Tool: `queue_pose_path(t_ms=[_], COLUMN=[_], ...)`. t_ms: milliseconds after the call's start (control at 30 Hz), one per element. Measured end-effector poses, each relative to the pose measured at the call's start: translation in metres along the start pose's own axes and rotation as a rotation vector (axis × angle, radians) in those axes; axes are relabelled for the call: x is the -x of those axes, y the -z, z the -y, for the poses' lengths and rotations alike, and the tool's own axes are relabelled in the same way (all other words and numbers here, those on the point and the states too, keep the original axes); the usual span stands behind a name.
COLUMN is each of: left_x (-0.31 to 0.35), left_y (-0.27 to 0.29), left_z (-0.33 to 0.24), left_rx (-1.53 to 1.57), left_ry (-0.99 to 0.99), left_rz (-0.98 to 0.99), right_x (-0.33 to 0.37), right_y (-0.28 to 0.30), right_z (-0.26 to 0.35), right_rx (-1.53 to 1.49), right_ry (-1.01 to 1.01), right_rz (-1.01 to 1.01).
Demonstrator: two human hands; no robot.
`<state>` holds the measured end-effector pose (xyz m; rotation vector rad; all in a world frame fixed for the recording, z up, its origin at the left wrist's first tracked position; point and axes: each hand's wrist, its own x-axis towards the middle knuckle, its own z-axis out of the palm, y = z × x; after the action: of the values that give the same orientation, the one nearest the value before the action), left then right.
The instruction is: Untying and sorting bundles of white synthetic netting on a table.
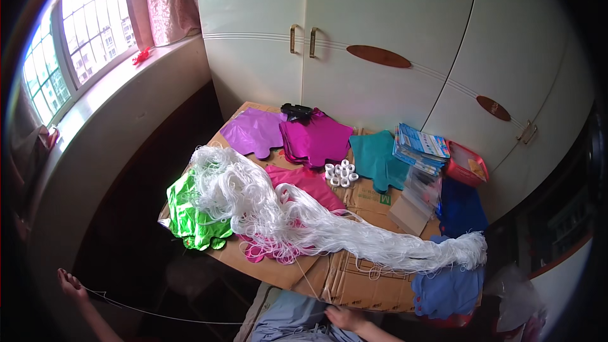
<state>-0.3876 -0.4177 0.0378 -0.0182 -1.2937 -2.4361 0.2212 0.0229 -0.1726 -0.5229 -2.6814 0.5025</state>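
Observation:
A white string (183, 320) stretches in a low curve across my lap between my two hands. My left hand (73, 285) is far out to the left, past the cardboard, with its fingers closed on the string. By the table's front edge, over my lap, my right hand (345, 318) pinches the string; its fingertips are partly hidden. A thin strand rises from there to a big loose hank of white string (380, 244). The hank lies diagonally over the cardboard (272, 273), tangled at its left end and bunched at its right. It partly covers green foil sheets (183, 212) and pink ones (310, 185).
Behind the hank lie purple (253, 132), magenta (323, 139) and teal (380, 157) foil shapes, a black object (296, 112) and small white rolls (341, 173). At the right are blue packets (421, 145), a red box (467, 163) and blue sheets (448, 288). A cabinet (386, 19) stands behind.

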Motion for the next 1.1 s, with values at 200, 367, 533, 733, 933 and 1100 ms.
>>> queue_pose_path(t_ms=[200, 367, 533, 733, 933, 1100], left_x=[0.071, 0.248, 0.357, 0.438, 0.468, 0.498], left_y=[-0.081, -0.219, -0.311, -0.325, -0.273, -0.262], left_z=[0.050, 0.014, 0.040, 0.066, 0.099, 0.105], left_rx=[0.037, -0.466, -0.564, -0.171, 0.349, 0.252], left_ry=[0.149, 0.378, -0.067, 0.285, 1.472, 1.238], left_rz=[0.544, 1.269, 2.084, 2.313, 1.405, 1.355], right_x=[0.185, 0.228, 0.085, -0.110, -0.122, -0.113], right_y=[0.075, 0.108, 0.169, 0.173, 0.109, 0.090], right_z=[-0.023, -0.016, 0.047, 0.073, 0.041, 0.060], right_rx=[0.162, -0.017, -0.555, -0.709, -1.456, -0.914], right_ry=[-0.756, -0.957, -0.674, -0.051, -0.269, -0.334], right_rz=[0.417, 0.656, 0.396, -0.444, -0.082, -0.346])
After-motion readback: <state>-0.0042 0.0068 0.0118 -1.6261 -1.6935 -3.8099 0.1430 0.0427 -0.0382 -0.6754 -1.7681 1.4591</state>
